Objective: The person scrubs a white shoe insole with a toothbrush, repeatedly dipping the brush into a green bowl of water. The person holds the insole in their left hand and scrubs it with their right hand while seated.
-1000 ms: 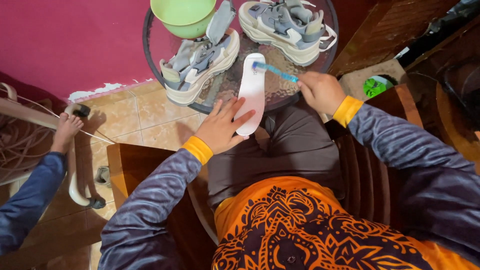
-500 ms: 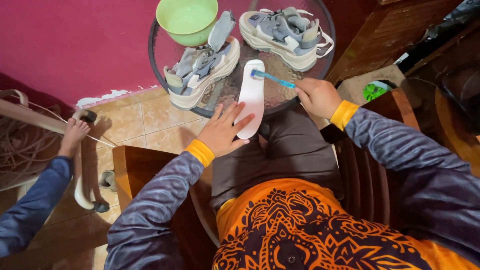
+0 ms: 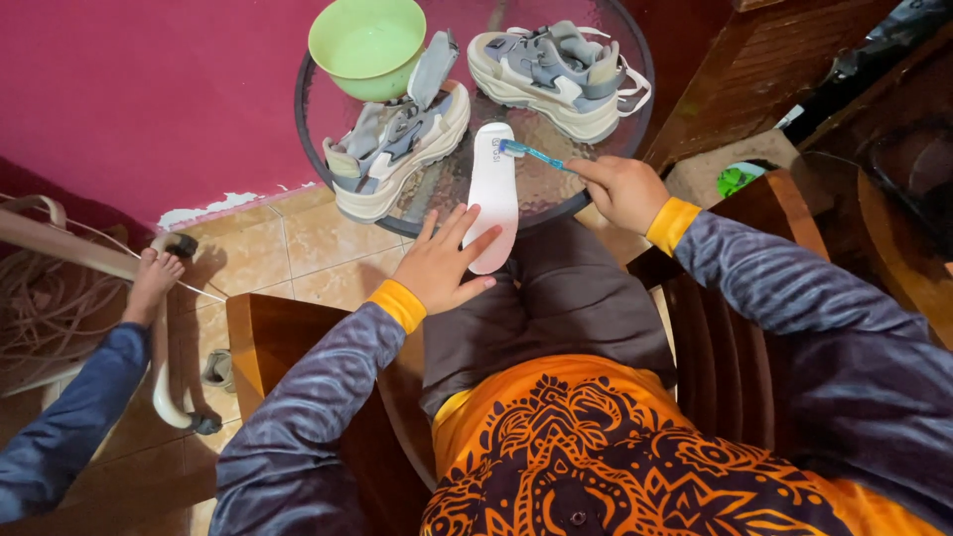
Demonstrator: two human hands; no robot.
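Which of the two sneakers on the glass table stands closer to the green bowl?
The left sneaker, whose raised tongue nearly touches the green bowl. The other sneaker sits farther right, beyond the white insole.

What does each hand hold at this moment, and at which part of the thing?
The right hand holds a blue toothbrush by its handle end, bristles on the white insole. The left hand presses flat on the insole's lower end, steadying rather than gripping it.

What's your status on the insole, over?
Left hand pins white insole flat. Right hand holds blue toothbrush, bristles on its top end. Sneakers and green bowl close by, not blocking.
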